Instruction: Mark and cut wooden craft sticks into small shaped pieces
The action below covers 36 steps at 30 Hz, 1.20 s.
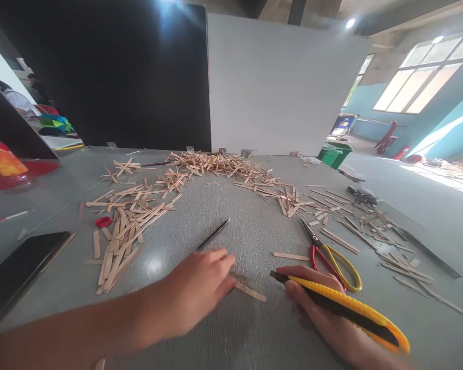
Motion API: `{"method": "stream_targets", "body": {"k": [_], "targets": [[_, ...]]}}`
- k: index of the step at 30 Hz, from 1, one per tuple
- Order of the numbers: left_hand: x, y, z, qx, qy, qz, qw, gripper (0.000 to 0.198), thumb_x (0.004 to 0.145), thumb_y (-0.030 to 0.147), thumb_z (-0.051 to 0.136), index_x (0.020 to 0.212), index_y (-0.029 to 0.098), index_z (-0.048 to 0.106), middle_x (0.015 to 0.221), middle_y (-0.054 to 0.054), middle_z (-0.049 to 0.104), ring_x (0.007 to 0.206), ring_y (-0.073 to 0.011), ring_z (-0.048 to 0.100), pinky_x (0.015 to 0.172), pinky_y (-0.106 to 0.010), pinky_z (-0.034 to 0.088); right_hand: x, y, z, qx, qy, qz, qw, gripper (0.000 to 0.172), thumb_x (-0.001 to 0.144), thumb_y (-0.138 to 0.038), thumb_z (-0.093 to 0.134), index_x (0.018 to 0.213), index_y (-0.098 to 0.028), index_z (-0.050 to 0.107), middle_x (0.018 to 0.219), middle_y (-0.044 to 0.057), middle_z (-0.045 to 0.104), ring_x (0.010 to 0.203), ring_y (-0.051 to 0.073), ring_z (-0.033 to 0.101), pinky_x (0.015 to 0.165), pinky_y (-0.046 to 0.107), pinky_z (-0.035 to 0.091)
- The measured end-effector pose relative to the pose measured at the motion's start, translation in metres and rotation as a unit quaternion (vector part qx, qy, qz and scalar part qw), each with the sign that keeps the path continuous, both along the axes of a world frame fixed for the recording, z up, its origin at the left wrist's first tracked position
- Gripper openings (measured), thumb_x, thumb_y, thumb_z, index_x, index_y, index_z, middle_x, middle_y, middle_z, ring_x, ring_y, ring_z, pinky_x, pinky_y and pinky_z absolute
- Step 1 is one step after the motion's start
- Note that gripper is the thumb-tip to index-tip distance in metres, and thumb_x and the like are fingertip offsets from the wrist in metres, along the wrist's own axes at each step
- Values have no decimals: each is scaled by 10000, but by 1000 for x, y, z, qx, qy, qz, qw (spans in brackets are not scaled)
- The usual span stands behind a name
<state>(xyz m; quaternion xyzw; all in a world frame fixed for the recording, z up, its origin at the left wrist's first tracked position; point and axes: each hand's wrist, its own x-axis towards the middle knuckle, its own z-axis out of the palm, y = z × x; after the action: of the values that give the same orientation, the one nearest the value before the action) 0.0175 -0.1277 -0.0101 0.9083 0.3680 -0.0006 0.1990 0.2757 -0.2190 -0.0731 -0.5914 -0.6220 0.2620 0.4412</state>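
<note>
My left hand [200, 288] reaches in from the left with its fingers curled together, closed on the near end of a wooden craft stick [256, 294]. A small outline is drawn on that stick, and its other end lies out to the right. A yellow and black utility knife [351, 303] is gripped in my right hand [324, 313], its dark tip pointing left, to the right of the stick. Another craft stick [291, 256] lies just beyond the knife tip. Past my left fingers rests a black pen [213, 234].
Red and yellow handled scissors [334, 264] lie beyond my right hand. Heaped craft sticks [127, 241] curve around the table's left, back and right. A phone [23, 267] lies at far left, near a red ring [103, 222]. Black and white panels [281, 87] stand behind.
</note>
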Motion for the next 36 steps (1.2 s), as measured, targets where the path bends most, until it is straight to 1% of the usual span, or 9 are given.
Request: {"method": "stream_targets", "body": {"k": [2,4,7,10,19,24,29,33,36], "targets": [[3,-21,-8,46,30,-28,998,345,1043,348,532,1289,173,699,1285,-195,713,1186,-402,687,990,-550,536,-1,2,2,-40,37,-5,999,437,983,-607,639,1031,-215,828,581,25,654,462,155,596,395,225,453],[7,-39,-21,88,67,-68,992,599,1021,427,574,1549,147,532,1484,-285,597,1330,-501,597,1019,-665,520,-2,2,-1,-61,84,-14,995,467,982,-627,631,1055,-201,809,593,21,656,455,147,586,408,229,460],[8,-52,-40,97,58,-120,986,700,972,447,666,1591,171,491,1540,-272,562,1359,-503,581,1023,-660,540,-2,2,-8,-58,151,-11,987,513,996,-660,588,1050,-188,782,687,53,710,474,144,602,428,236,489],[7,-48,-49,103,2,-129,986,693,979,425,665,1606,206,468,1576,-205,553,1441,-445,520,1168,-648,437,1,2,-14,-42,200,-5,979,563,1002,-696,542,990,-177,761,803,102,762,497,152,624,438,255,520],[12,-35,-47,101,-71,-145,982,574,1056,310,567,1614,340,438,1656,-116,463,1541,-403,391,1234,-730,298,-5,11,6,-19,-19,36,999,320,1004,-476,629,876,-212,756,606,6,713,540,165,664,573,269,542],[14,-34,-46,99,-67,-162,980,572,1045,293,567,1604,328,450,1652,-127,460,1555,-427,353,1229,-762,267,-12,20,4,65,-54,31,996,275,1019,-364,590,829,-212,719,661,6,714,587,152,649,604,260,510],[15,-34,-45,104,-45,-168,979,516,1067,297,508,1581,297,472,1655,-147,452,1561,-425,342,1228,-776,245,-12,21,3,59,-65,42,995,313,1025,-359,576,773,-210,688,647,-1,681,566,137,606,600,251,495],[15,-31,-43,144,-88,-147,975,482,1078,326,503,1551,230,494,1606,-171,515,1497,-400,454,1213,-750,309,-11,20,5,61,-72,37,995,329,1038,-373,557,784,-208,686,661,3,676,582,143,598,603,261,484],[11,-20,-35,201,-155,-119,960,382,1096,165,399,1420,196,598,1239,-107,764,1165,-264,712,1209,-650,379,-9,20,6,62,-73,37,995,327,1036,-376,560,771,-219,669,628,-14,643,572,147,577,601,272,471]]}}
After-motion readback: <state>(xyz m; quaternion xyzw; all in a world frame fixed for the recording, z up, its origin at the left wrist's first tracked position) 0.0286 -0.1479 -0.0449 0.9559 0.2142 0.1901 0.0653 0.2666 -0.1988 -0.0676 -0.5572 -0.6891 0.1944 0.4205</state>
